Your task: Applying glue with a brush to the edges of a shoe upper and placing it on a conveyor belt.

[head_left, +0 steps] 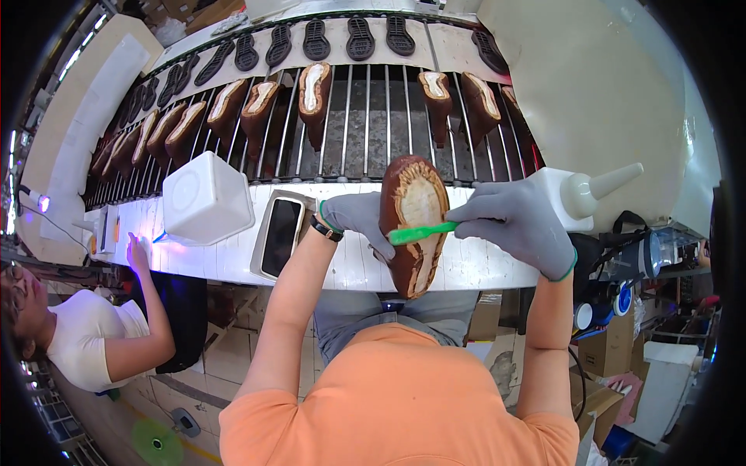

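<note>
My left hand (359,219), in a grey glove, is closed on the side of a brown shoe upper (420,198), held bottom up above the bench's front edge. Its pale underside faces me, ringed by gathered leather. In my right hand (514,224), also gloved in grey, is the handle of a slim green brush (416,233). The brush's head lies across the middle of the underside, near my left fingers; its bristles cannot be made out. Just beyond my right hand stands a white bottle with a long nozzle (579,194).
On the white bench (350,260) are a phone (281,237) in a tray and a square white container (206,198). Behind, a rod rack (369,124) carries several brown uppers (313,101). Black soles (360,39) line a belt beyond. A co-worker (101,330) sits at left.
</note>
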